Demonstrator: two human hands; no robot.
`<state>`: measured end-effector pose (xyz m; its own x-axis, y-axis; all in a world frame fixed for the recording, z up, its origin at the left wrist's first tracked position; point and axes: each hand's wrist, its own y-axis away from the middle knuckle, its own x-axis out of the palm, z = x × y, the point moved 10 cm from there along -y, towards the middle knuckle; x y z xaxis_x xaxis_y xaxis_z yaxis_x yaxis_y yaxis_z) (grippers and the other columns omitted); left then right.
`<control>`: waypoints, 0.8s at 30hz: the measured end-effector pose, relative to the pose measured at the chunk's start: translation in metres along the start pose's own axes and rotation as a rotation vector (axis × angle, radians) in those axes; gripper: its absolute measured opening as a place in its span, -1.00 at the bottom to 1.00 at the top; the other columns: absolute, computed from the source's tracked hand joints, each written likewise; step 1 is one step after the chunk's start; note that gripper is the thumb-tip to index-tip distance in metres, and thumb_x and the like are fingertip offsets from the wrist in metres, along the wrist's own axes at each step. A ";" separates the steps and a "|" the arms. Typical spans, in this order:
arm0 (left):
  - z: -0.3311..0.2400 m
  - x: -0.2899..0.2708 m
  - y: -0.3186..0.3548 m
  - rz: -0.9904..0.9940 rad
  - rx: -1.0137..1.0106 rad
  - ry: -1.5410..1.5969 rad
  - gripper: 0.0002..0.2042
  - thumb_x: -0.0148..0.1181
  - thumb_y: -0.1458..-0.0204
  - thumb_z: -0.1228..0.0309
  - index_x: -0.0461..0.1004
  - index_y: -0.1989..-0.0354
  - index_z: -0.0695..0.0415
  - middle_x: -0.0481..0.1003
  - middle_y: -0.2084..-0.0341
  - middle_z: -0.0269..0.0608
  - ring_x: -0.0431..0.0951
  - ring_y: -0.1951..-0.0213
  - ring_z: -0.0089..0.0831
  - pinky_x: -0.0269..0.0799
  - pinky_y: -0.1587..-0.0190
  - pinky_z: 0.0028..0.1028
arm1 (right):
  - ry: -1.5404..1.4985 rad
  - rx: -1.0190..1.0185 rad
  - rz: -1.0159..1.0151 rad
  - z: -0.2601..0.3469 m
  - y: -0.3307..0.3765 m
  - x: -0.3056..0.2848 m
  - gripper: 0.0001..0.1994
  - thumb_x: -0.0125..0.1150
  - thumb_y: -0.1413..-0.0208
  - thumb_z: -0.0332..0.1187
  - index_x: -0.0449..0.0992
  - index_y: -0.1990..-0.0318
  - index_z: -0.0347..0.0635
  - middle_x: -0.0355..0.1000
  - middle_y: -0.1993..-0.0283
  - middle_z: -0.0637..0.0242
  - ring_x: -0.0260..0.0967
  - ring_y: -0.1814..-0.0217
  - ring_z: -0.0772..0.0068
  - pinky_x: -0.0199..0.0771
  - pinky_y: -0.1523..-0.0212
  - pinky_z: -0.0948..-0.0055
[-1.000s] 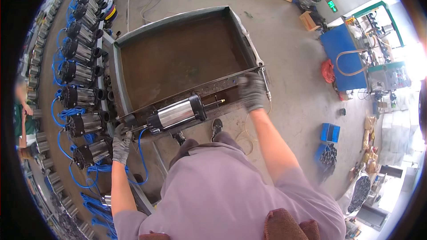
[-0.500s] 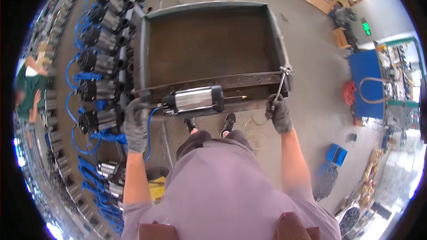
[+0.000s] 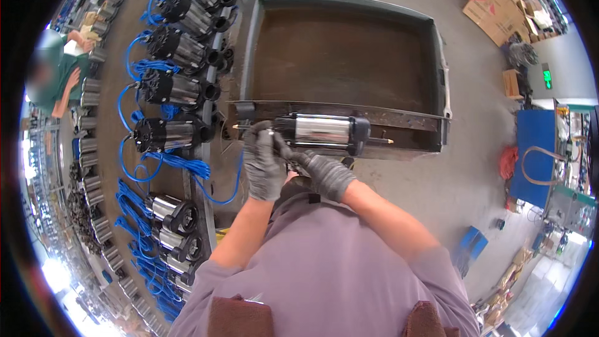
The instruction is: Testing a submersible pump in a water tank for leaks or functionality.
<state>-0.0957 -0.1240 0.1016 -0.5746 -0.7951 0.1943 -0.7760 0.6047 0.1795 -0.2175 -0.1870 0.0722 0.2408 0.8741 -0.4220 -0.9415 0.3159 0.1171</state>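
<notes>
A submersible pump with a shiny steel barrel and black ends lies sideways over the front compartment of a metal tank. Both my hands wear grey gloves and meet at the pump's left black end. My left hand is closed there, its fingers bent around something small that I cannot make out. Beside it, just in front of the barrel, my right hand has its fingers closed toward the left fingertips. Whatever they grip is hidden. A thin rod with a brass-coloured tip sticks out past the pump's right end.
Several similar pumps stand in a row on the left, with coiled blue cables. Further left, a person in a green top works at another row. To the right are a blue panel and a cardboard box.
My right hand has come from the tank's right corner, where it held a wrench, to beside my left hand. The wrench cannot be made out now. The whole view has shifted, putting the tank further right.
</notes>
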 end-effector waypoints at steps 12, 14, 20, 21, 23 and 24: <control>0.098 -0.183 -0.110 -0.238 -0.461 0.086 -0.63 0.15 -0.29 -0.06 0.50 0.39 -0.05 0.38 0.73 -0.46 0.26 0.77 -0.60 0.03 0.75 -0.53 | 0.559 0.187 -0.364 0.005 -0.035 -0.140 -0.77 0.26 -0.23 -0.19 0.65 0.16 -0.14 0.61 0.19 0.07 0.57 0.14 -0.05 0.55 0.08 0.07; 0.105 -0.181 -0.116 -0.141 -0.519 0.042 -0.64 0.15 -0.29 -0.06 0.51 0.40 -0.06 0.40 0.71 -0.45 0.28 0.76 -0.60 0.04 0.75 -0.54 | 0.584 0.363 -0.302 -0.019 -0.035 -0.138 -0.74 0.22 -0.25 -0.14 0.66 0.16 -0.14 0.62 0.19 0.09 0.57 0.13 -0.03 0.55 0.07 0.07; 0.113 -0.175 -0.124 0.043 -0.646 -0.059 -0.65 0.15 -0.31 -0.02 0.52 0.41 -0.05 0.43 0.70 -0.42 0.33 0.76 -0.59 0.06 0.76 -0.55 | 0.596 0.352 -0.348 -0.023 -0.038 -0.138 -0.76 0.22 -0.24 -0.17 0.66 0.18 -0.12 0.62 0.20 0.10 0.58 0.16 -0.02 0.56 0.08 0.08; 0.114 -0.173 -0.123 0.059 -0.667 -0.073 -0.65 0.16 -0.31 -0.01 0.52 0.40 -0.03 0.42 0.70 -0.41 0.33 0.76 -0.58 0.06 0.77 -0.55 | 0.596 0.361 -0.336 -0.025 -0.038 -0.137 -0.76 0.22 -0.24 -0.17 0.66 0.18 -0.12 0.62 0.20 0.10 0.58 0.16 -0.02 0.56 0.08 0.08; 0.115 -0.169 -0.122 0.079 -0.689 -0.087 -0.65 0.16 -0.31 -0.01 0.52 0.39 -0.01 0.42 0.70 -0.41 0.32 0.76 -0.57 0.07 0.77 -0.54 | 0.584 0.394 -0.350 -0.028 -0.038 -0.138 -0.77 0.21 -0.24 -0.18 0.65 0.17 -0.12 0.62 0.20 0.11 0.58 0.17 -0.02 0.56 0.09 0.08; 0.114 -0.168 -0.122 0.079 -0.679 -0.133 -0.64 0.16 -0.31 0.00 0.52 0.38 0.00 0.41 0.70 -0.40 0.31 0.77 -0.56 0.07 0.77 -0.54 | 0.587 0.388 -0.347 -0.028 -0.039 -0.138 -0.77 0.21 -0.24 -0.18 0.65 0.17 -0.12 0.62 0.20 0.11 0.58 0.17 -0.02 0.56 0.09 0.08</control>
<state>0.0657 -0.0698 -0.0632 -0.6833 -0.7203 0.1198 -0.4210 0.5226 0.7414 -0.2207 -0.3302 0.1008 0.2405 0.3972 -0.8857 -0.6596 0.7363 0.1511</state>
